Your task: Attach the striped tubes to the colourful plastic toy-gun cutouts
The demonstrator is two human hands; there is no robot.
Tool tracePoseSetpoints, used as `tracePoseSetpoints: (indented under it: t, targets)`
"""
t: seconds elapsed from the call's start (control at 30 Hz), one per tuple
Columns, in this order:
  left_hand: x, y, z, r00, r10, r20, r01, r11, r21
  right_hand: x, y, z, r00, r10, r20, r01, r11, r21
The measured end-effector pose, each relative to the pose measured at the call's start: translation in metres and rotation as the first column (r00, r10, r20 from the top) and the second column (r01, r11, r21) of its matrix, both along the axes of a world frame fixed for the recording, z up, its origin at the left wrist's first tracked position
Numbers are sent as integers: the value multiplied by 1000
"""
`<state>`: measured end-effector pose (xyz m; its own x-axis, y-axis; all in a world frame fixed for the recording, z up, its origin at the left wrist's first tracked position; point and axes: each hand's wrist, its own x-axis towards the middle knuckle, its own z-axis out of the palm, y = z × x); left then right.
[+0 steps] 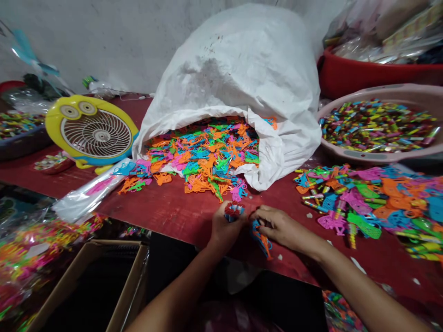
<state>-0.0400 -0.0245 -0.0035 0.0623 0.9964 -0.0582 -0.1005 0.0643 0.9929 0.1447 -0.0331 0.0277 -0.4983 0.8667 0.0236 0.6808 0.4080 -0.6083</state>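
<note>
Cardboard box (129, 276): it stands nearest, below the bench (166, 207), in front and to the left of the white sack (242, 60).
Bright pile (20, 272): it lies beside this box, further left from the sack.
Left grip (223, 226): in front of the sack's mouth, closed around a red-tipped bundle (233, 211), which is held upright.
Right grip (277, 226): also in front of the sack, just beside the left one, with bent fingers gripping some blue and orange pieces (265, 244); their lower ends hang towards the bench edge.
Mixed heap (368, 223): netted plastic pieces and small striped tubes, on the bench to the right of the sack.
Colourful pieces (207, 157): they fill the mouth of the sack and spill out in front.
Clear bag (76, 198): at the left of the sack, its end near the spilled pieces.
Yellow fan (100, 133): it stands just left of the sack.
Pink basin (367, 156): right of the sack, full of small tubes.
Red basin (380, 74): behind the pink one, right of the sack.
Wall (104, 41): pale, behind the sack.
</note>
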Motion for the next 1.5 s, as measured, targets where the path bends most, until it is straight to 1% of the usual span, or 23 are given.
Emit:
tracePoseSetpoints:
  t: [0.07, 0.17, 0.23, 0.33, 0.43, 0.5, 0.57, 0.73, 0.8, 0.83, 0.87, 0.9, 0.93, 0.97, 1.0, 1.03, 1.07, 1.13, 1.23, 1.3, 1.4, 1.47, 1.5]
  targets:
    - [0, 0, 0, 1000, 14, -13, -14, 1000, 15, 4, -1, 1, 1000, -19, 8, 19, 1000, 5]
    - [0, 1, -2, 1000, 21, -3, -21, 999, 26, 9, -8, 3, 997, -45, 57, 40, 995, 88]
    - [0, 1, -3, 1000, 20, 12, -20, 999, 31, 13, -14, 3, 991, -27, 132, 7, 989, 147]
    - [0, 3, -5, 1000, 7, 17, -8, 998, 61, 21, -21, -3, 955, 19, 295, -87, 972, 220]
    - [0, 2, -6, 1000, -16, 17, 15, 997, 80, 29, -20, -6, 915, 3, 402, -115, 961, 253]
    - [0, 2, -7, 999, -33, 33, 31, 998, 63, 32, -16, -5, 913, 6, 409, -120, 960, 254]
    - [0, 1, -7, 998, -47, 38, 45, 998, 43, 32, -12, -5, 922, -11, 387, -107, 953, 283]
    - [0, 1, -7, 994, -67, 86, 65, 998, 22, 33, -8, -15, 933, -115, 340, -44, 903, 427]
    - [0, 2, -7, 993, -59, 106, 56, 998, 28, 35, -8, -16, 952, -162, 261, 25, 888, 459]
    - [0, 2, -7, 992, -54, 117, 51, 998, 29, 36, -9, -15, 965, -191, 181, 89, 884, 458]
    - [1, 2, -7, 990, -51, 128, 48, 998, 27, 36, -10, -13, 969, -234, 73, 181, 883, 433]
    - [2, 2, -7, 988, -55, 141, 52, 998, 23, 35, -12, -11, 956, -289, -53, 288, 882, 373]
    - [3, 2, -7, 986, -66, 156, 64, 998, 18, 34, -15, -8, 918, -352, -180, 390, 881, 269]
    - [5, 1, -7, 983, -78, 169, 77, 997, 12, 31, -19, -6, 861, -418, -289, 468, 874, 131]
    - [8, 0, -7, 979, -90, 180, 91, 996, 3, 27, -24, -5, 798, -477, -369, 507, 862, -18]
    - [11, -1, -6, 976, -100, 194, 103, 995, -4, 22, -29, -5, 742, -519, -424, 506, 849, -154]
    - [15, -2, -4, 973, -107, 206, 111, 994, -9, 17, -34, -6, 697, -547, -464, 484, 836, -257]
    - [22, -5, -1, 967, -125, 221, 133, 991, -21, 7, -43, -11, 633, -579, -513, 440, 815, -378]
    - [28, -8, 7, 950, -171, 263, 191, 980, -50, -6, -52, -19, 557, -606, -567, 423, 795, -435]
    - [29, -9, 10, 931, -194, 309, 221, 974, -55, -12, -54, -22, 541, -604, -586, 449, 796, -406]
    - [27, -9, 10, 905, -203, 373, 235, 971, -42, -17, -57, -21, 580, -588, -563, 505, 803, -317]
    - [26, -8, 6, 895, -205, 395, 240, 970, -40, -16, -60, -18, 608, -581, -541, 499, 809, -309]
    - [26, -8, 4, 899, -203, 388, 236, 971, -39, -15, -61, -17, 607, -586, -537, 500, 807, -315]
